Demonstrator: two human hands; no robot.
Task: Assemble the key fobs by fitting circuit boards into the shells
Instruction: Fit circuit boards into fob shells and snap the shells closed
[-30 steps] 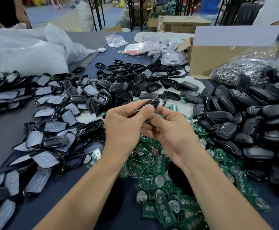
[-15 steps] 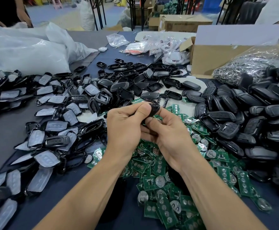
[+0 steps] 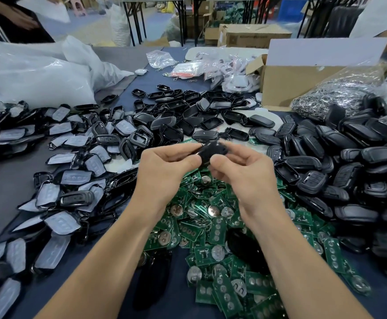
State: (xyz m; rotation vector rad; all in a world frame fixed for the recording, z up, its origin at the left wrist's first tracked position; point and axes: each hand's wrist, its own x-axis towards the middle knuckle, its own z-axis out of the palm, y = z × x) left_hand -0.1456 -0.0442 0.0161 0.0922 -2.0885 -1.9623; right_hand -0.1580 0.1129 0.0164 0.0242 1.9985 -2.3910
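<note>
at the near edge of the table [image 3: 1, 194], a heap of boards [image 3: 213, 229]. above it, left hand [image 3: 162, 171] and right hand [image 3: 247, 176], each pinching one end of a black shell [image 3: 211, 151], blurred, over the table's middle. loose shells [image 3: 349, 155] piled along left and right edges. at the far right, a box [image 3: 291, 84].

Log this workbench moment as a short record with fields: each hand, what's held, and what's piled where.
left hand: pinches the key fob shell at its left end
right hand: grips the same shell from the right, blurred
held item: one black shell, above the circuit boards
circuit boards: green heap on the table, under both hands
right side: black shell pile
left side: film-covered shells
far side: cardboard box, bag of metal rings, white plastic bags
</note>
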